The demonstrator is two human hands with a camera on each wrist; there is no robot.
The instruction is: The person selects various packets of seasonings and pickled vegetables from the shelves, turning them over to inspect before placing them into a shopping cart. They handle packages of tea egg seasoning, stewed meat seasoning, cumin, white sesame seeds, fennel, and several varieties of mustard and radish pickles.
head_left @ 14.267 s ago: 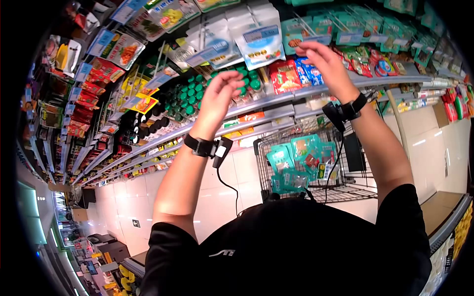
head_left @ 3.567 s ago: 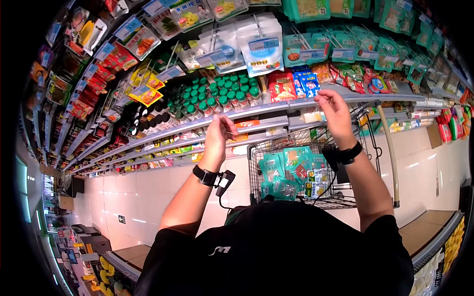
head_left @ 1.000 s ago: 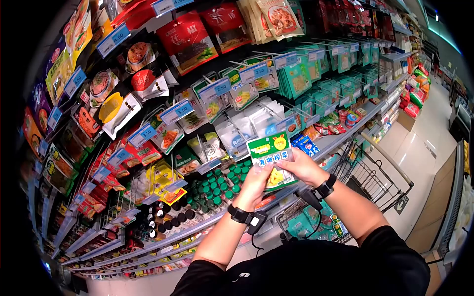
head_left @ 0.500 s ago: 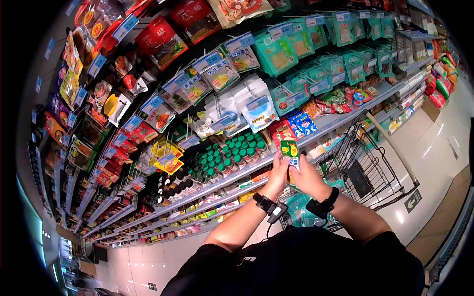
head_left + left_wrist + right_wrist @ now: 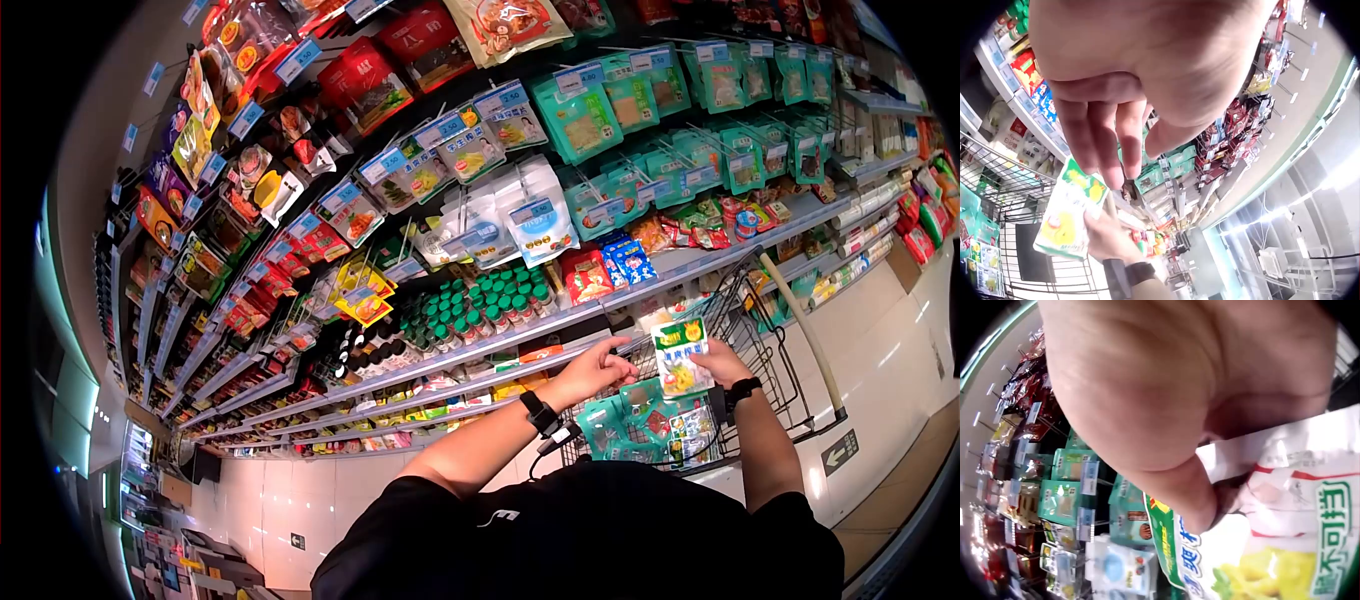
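Observation:
My right hand [image 5: 722, 362] pinches a green-and-white pouch of pickled mustard [image 5: 682, 355] by its side edge, thumb on the printed front. In the right wrist view, the thumb presses into the pouch [image 5: 1272, 531]. The pouch is upright and overlaps the shopping cart [image 5: 790, 400] in the head view. To its left, my left hand [image 5: 595, 370] holds nothing, its fingers loosely bent. The left wrist view shows the fingers of my left hand [image 5: 1107, 134] close to the pouch's top. Inside the cart lie several teal packets [image 5: 610, 425] and small white-and-green packets [image 5: 692, 432].
Shelves ahead carry green-capped jars [image 5: 490, 305], red bags [image 5: 586, 275] and blue bags [image 5: 628, 262]. Above them hang white bags [image 5: 535, 215] and teal packets [image 5: 580, 120] on hooks with price tags. The cart's handle [image 5: 800, 330] rises at the right. A tiled floor [image 5: 330, 500] lies lower left.
From both hands holding the pouch, my left hand has let go; my right hand has carried it rightward over the cart. Earlier, both hands held nothing. The head view has turned and tilted.

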